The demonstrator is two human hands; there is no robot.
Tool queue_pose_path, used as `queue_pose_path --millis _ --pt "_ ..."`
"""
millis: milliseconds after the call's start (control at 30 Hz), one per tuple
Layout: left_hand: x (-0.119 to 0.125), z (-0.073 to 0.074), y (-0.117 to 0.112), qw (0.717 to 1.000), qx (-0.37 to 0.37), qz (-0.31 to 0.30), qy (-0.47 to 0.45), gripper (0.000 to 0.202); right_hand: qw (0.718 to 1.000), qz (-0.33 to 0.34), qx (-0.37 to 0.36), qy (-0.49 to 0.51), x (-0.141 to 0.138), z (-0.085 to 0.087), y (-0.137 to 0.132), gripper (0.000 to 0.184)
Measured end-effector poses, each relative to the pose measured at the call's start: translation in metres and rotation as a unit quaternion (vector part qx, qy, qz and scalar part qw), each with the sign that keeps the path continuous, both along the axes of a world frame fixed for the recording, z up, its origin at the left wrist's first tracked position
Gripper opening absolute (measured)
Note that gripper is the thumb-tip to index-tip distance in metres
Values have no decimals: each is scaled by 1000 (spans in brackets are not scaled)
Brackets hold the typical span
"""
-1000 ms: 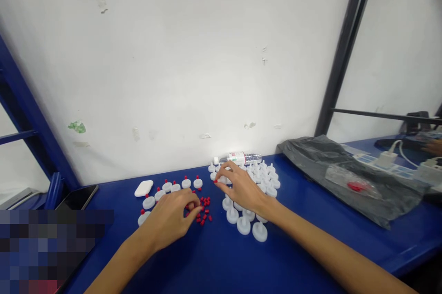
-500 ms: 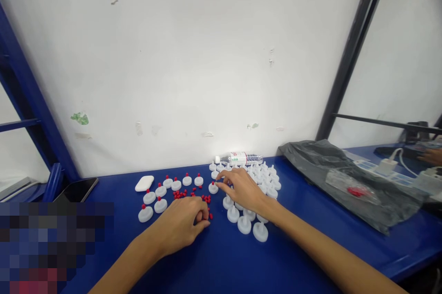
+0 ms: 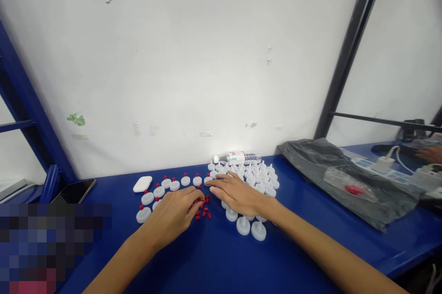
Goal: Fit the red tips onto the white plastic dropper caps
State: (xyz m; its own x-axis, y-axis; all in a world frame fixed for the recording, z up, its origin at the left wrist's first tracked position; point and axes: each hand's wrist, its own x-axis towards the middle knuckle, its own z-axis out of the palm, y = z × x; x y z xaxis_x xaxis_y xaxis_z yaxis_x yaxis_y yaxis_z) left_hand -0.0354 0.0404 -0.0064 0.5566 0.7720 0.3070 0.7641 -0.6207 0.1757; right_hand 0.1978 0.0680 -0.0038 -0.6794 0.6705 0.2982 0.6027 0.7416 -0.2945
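Loose caps (image 3: 209, 216) lay between left hand (image 3: 176, 208) and right hand (image 3: 238, 193) | capped discs (image 3: 143, 215), left of and beyond left hand | uncapped discs (image 3: 258, 231), before and beyond right hand | bottle (image 3: 237, 158), behind these.

The table (image 3: 221, 259) bears white discs (image 3: 258, 232) and red caps (image 3: 209, 216).

Left hand (image 3: 174, 208) bare, right hand (image 3: 238, 193) bare; forearms (image 3: 319, 243) slim, uncovered.
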Motion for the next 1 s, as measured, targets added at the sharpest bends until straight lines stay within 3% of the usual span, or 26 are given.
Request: queue_pose_path --millis 167,300,467,733,867,1000 --pt "-2 0 1 1000 26 -2 9 26 999 -22 39 15 11 16 4 39" --pt "-1 -4 2 999 52 3 14 30 1000 -5 -4 -3 24 26 7 36" --pt "2 -6 2 996 85 9 19 28 999 37 -20 -8 27 23 9 30" --pt "0 -10 6 990 142 4 -10 22 993 17 -62 95 16 27 -3 28" --pt "0 -10 7 984 171 -4 -41 21 997 35 -19 69 7 24 -11 29" --pt "2 -6 4 984 164 -34 -56 23 999 6 20 45 0 17 -15 40"
